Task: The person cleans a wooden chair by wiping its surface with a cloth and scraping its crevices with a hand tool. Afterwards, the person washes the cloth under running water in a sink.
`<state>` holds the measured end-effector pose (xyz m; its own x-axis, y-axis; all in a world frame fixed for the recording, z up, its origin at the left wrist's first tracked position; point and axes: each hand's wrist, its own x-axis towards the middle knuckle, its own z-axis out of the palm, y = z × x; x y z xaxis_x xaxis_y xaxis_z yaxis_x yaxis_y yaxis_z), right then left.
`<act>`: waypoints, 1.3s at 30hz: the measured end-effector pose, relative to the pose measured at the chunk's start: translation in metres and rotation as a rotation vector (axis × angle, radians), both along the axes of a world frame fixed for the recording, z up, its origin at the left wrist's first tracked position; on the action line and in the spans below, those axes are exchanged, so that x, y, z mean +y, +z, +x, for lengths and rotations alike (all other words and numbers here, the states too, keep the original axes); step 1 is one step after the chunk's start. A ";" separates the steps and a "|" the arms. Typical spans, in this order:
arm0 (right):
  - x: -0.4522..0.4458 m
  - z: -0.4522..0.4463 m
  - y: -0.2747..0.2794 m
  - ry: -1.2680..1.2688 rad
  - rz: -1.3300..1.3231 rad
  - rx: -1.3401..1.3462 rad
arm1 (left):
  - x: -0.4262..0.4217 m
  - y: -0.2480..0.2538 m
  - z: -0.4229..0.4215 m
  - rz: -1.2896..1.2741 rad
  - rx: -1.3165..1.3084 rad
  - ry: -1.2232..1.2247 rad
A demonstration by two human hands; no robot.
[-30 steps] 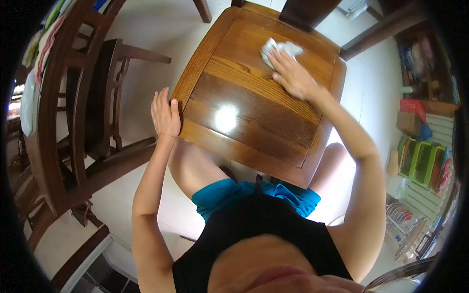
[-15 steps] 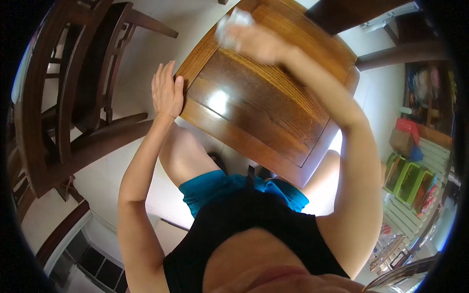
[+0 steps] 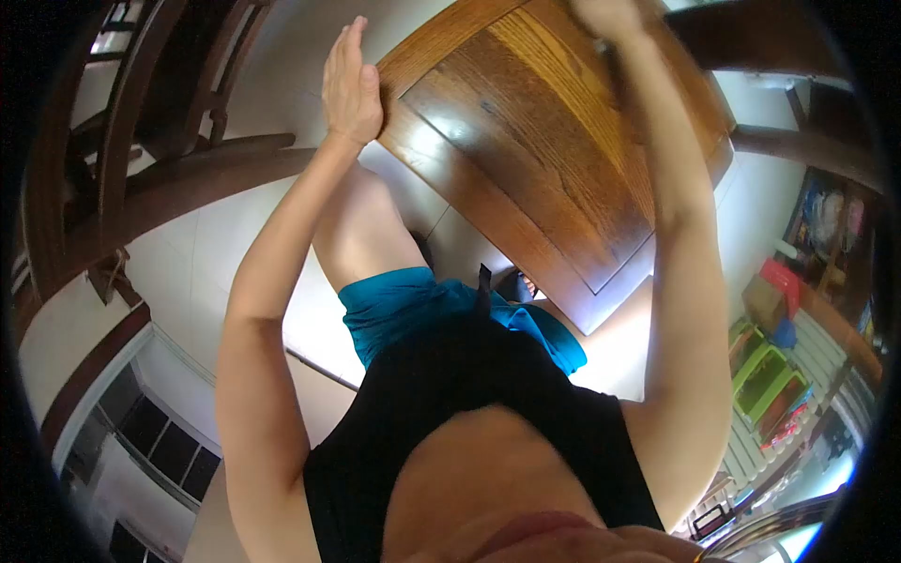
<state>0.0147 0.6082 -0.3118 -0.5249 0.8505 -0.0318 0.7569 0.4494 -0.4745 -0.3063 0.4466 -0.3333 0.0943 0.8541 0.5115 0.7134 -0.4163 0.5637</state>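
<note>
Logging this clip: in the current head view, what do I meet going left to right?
Dark brown slatted wooden furniture, the person's left hand, glossy brown panelled wooden seat, bright green open-framed rack. The right hand overlaps the seat, so I leave it out.

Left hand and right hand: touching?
Apart: the head view shows a wide stretch of wooden seat between the left hand and the visible part of the right hand.

Wears a black, sleeveless, scoop-necked top (image 3: 450, 366), teal shorts (image 3: 387, 302) below the top, and a narrow dark strap (image 3: 484, 281) at the top's lower edge.
</note>
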 end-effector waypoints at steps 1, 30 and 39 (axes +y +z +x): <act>0.032 0.025 -0.056 -0.064 0.726 -0.251 | 0.001 0.000 0.001 0.030 -0.046 -0.006; -0.183 -0.238 -0.001 0.343 0.204 0.037 | -0.037 0.023 -0.050 -0.093 -0.819 0.248; -0.357 -0.034 0.034 0.230 -0.148 -0.133 | 0.002 -0.005 0.012 -0.177 0.338 -0.069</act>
